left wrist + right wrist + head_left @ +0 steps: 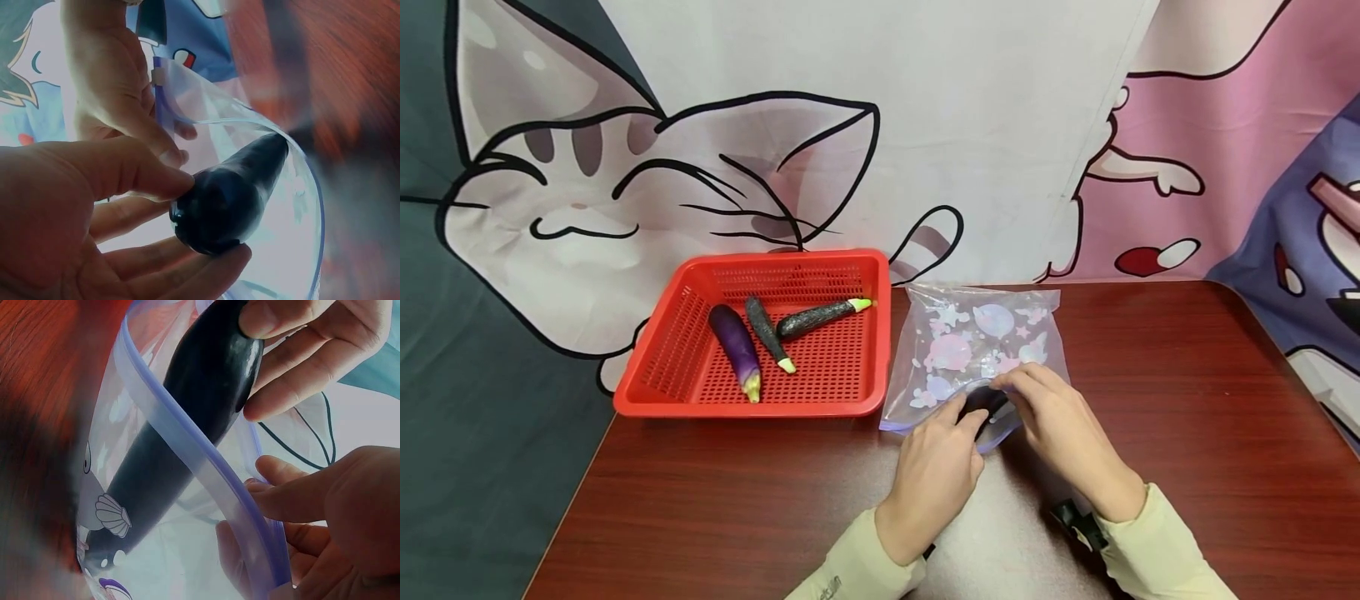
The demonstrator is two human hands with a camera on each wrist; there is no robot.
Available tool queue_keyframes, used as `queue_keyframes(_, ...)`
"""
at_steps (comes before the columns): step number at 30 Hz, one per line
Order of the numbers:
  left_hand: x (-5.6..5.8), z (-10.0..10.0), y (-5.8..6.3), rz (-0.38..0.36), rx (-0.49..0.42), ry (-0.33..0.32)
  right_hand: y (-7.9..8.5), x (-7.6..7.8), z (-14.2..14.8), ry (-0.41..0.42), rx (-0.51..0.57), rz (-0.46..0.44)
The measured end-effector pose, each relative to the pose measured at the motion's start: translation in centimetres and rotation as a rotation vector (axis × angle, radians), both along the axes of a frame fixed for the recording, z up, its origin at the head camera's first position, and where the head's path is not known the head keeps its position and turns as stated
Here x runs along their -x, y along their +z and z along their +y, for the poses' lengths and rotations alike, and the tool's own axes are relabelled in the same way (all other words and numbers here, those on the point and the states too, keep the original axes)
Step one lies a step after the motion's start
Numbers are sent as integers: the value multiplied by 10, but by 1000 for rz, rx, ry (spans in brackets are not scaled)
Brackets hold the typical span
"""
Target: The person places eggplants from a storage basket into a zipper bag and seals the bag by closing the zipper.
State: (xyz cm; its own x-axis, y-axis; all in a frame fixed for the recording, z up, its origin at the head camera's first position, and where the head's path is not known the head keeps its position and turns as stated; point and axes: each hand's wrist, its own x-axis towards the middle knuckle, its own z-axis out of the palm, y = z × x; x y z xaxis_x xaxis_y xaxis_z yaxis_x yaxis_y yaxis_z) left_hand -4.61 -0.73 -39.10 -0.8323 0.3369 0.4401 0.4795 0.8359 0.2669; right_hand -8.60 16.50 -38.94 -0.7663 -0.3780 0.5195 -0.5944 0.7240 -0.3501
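Observation:
A clear zip bag (951,350) printed with pink and blue sea shapes lies on the table, its purple-edged mouth spread open toward me. My left hand (932,475) holds a dark, glossy eggplant (219,209) by its rounded end, thumb on one side and fingers on the other. The eggplant's narrower part reaches down inside the bag, as the right wrist view shows. At the bag's right side, my right hand (1067,425) grips the zip edge (206,456), with fingers on both sides of the plastic.
Left of the bag stands a red basket (752,410) close beside it. Inside lie a purple eggplant (733,342) and two dark, slim vegetables with pale green tips, one short (766,332) and one slanting right (816,319). A cartoon-printed curtain (1000,125) hangs behind the table.

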Motion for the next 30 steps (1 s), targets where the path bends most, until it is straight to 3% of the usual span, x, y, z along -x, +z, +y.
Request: queue_keyframes(30, 12, 10, -13, -85, -38, -80, 1, 0, 0, 32, 6, 19)
